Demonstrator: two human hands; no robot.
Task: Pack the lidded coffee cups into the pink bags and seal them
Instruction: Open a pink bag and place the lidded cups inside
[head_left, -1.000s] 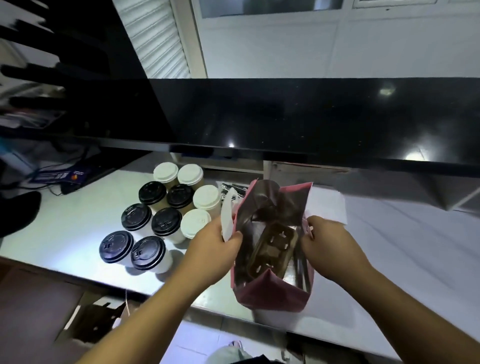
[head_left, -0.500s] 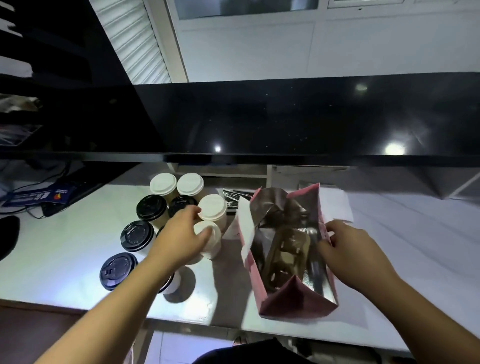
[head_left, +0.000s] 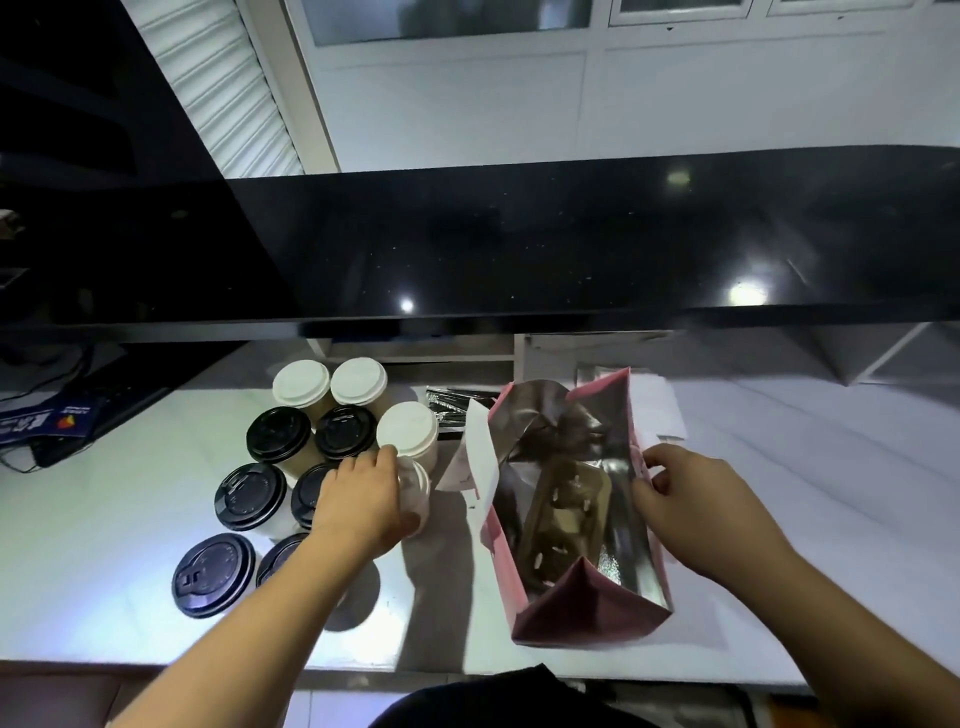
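Daylight-pale desk (head_left: 104, 519) runs across the lower half of the view under a long glossy black shelf (head_left: 519, 249), with a white slatted shutter (head_left: 218, 88) and white window frames on the wall behind. At the far left edge of the desk lie dark cables and a blue printed card (head_left: 47, 418). Right of these stands the cluster of lidded coffee cups: a black-lidded cup (head_left: 213, 574) nearest the front, another black-lidded one (head_left: 249, 496) behind it, two more black lids further back, and two white-lidded cups (head_left: 301, 384) in the back row, with a third white-lidded cup (head_left: 408, 431) at the cluster's right side. The left hand (head_left: 361, 506) reaches over the cluster and its grip is curled round a white-lidded cup (head_left: 415, 491) just in front of that third one, thumb and fingers wrapped on its side, the cup partly hidden by the hand. Just beside this cup, to the right, the pink bag (head_left: 587, 618) stands upright on the desk with its mouth wide open, silver foil lining showing and a brown cardboard cup carrier (head_left: 563, 514) lying inside. A striped foil packet (head_left: 447, 410) lies behind the bag's left flap. The right hand (head_left: 696, 512) grips the bag's right top edge, fingers pinching the rim. White paper sheets (head_left: 657, 410) lie behind the bag.
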